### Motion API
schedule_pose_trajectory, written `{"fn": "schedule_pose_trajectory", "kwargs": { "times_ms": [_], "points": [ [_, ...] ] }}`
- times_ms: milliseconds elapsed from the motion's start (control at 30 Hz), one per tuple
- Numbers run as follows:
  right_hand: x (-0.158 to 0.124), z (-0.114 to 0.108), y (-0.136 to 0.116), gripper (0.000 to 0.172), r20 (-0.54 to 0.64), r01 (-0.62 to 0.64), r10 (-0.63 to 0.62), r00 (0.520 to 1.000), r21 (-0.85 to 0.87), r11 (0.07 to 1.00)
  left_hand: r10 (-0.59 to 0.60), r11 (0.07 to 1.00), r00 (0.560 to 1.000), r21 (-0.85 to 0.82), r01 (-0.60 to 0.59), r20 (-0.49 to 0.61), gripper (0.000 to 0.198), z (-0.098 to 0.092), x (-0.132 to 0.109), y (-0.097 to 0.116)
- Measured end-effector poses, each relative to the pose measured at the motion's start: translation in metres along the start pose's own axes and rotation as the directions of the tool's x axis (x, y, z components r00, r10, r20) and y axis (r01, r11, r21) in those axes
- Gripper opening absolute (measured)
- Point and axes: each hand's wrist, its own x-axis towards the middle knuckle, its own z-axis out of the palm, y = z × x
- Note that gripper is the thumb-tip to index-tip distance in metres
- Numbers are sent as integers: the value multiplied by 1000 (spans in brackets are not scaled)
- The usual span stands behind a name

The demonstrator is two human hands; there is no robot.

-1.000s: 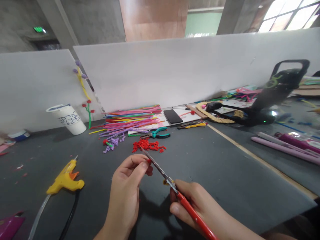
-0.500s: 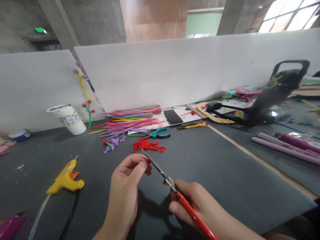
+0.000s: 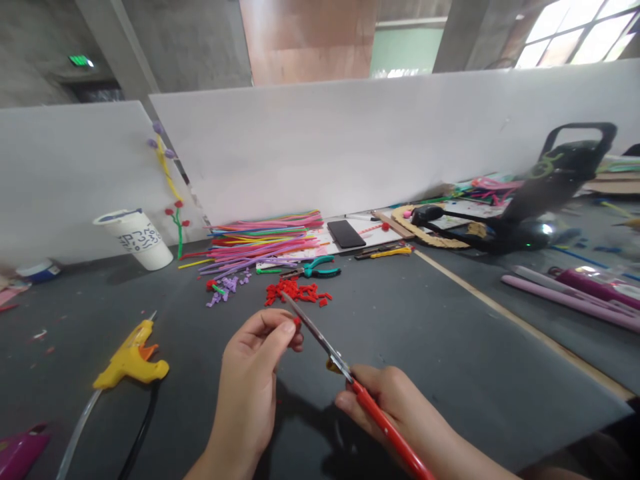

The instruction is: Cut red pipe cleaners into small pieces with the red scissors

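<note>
My left hand (image 3: 253, 370) is closed in a pinch on a small red piece of pipe cleaner (image 3: 297, 321), whose tip shows past the thumb. My right hand (image 3: 393, 403) grips red-handled scissors (image 3: 373, 407), with the blades slanting up and left. The blades pass just right of the red piece; I cannot tell whether they touch it. Beyond the blade tips lies a heap of short red pieces (image 3: 300, 291). A smaller pile of purple pieces (image 3: 230, 287) is to its left.
Teal-handled pliers (image 3: 320, 268) lie before a bundle of coloured pipe cleaners (image 3: 260, 243). A phone (image 3: 346, 234) and a yellow cutter (image 3: 391, 251) are behind. At left are a yellow glue gun (image 3: 133, 360) and a white cup (image 3: 137, 240). A black stand (image 3: 540, 193) is at right.
The scissors' blades have shifted slightly to the right, away from my left fingers. My right hand has moved a little with them; my left hand stays nearly still.
</note>
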Motion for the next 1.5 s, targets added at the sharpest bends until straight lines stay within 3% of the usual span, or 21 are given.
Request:
{"fn": "schedule_pose_trajectory", "kwargs": {
  "times_ms": [200,300,433,600,767,967,1100,1300,1367,1500],
  "points": [
    [5,-6,-3,30,-169,118,-101,980,97,988,-58,998,997,-9,59,47,4,1,1,2],
    [8,-13,-13,21,-224,36,15,974,221,975,-124,983,981,150,102,150,4,2,1,1],
    [14,-17,-24,13,-213,-74,156,965,352,933,-172,922,946,383,56,274,5,6,1,-3],
    [22,-14,-23,9,-168,-127,201,965,371,920,-169,886,937,463,8,307,7,9,2,-8],
    [21,-12,-22,9,-158,-86,155,975,373,924,-209,929,948,352,115,240,8,9,4,-14],
    [24,-12,-27,8,-208,-47,145,967,413,909,-267,961,921,154,231,284,5,6,2,-17],
    [26,-10,-26,10,-206,-52,143,968,391,919,-250,968,930,83,237,269,6,6,1,-18],
    [28,-7,-26,10,-244,-19,127,961,400,916,-193,981,969,39,189,154,16,2,5,-15],
    [28,-8,-27,10,-257,-13,129,958,410,912,-206,979,964,41,202,166,19,2,6,-15],
    [29,-8,-28,10,-270,-7,137,953,432,902,-221,975,947,30,220,232,4,5,4,-20]
  ]
}}
